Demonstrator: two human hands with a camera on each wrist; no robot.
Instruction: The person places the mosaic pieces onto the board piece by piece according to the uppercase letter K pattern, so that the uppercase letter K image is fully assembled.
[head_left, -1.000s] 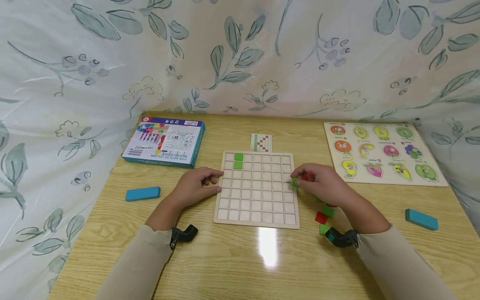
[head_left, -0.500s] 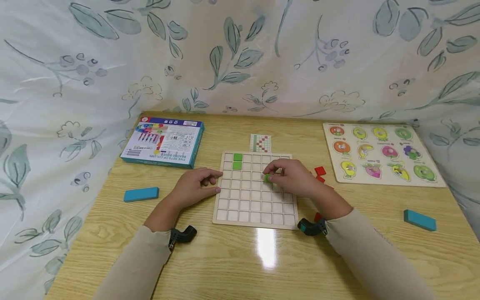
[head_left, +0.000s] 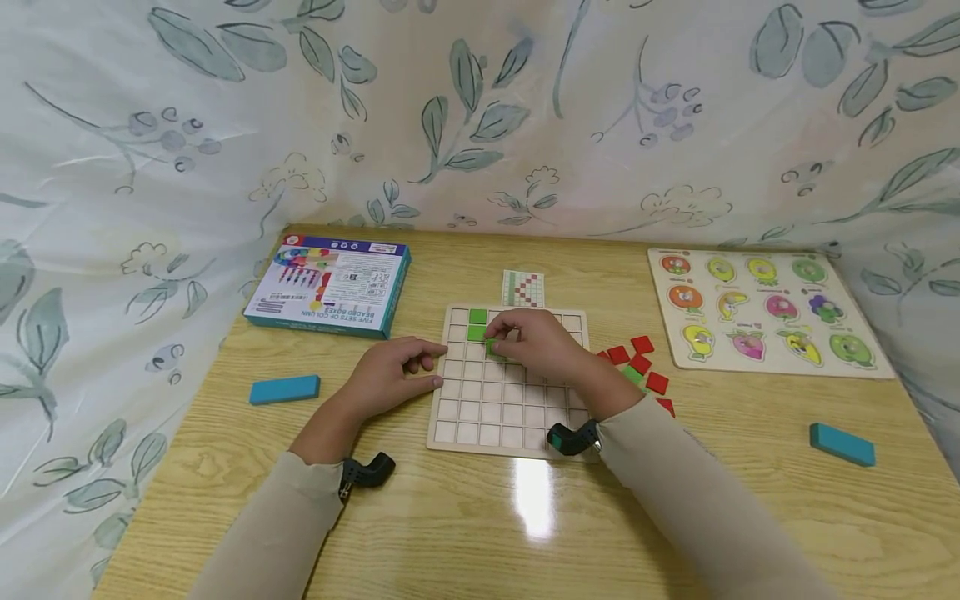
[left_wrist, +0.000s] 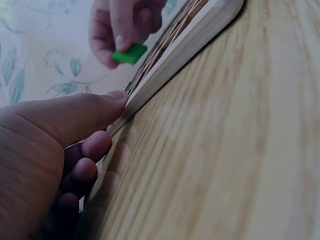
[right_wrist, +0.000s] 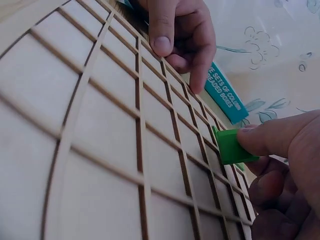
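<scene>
Pinching a green tile (right_wrist: 234, 146) between thumb and fingertips, the right hand (head_left: 540, 343) is hovering over the upper left part of the grid board (head_left: 480, 433), just beside the two green tiles (head_left: 477, 324) already seated there. The left hand (head_left: 397, 371) is resting with loosely curled fingers against the board's left edge, gripping nothing. Coming in tilted, the tile is likely to catch on a divider rib and sit crooked; a nudge from either hand could be sliding the board across the bench (head_left: 450, 533).
</scene>
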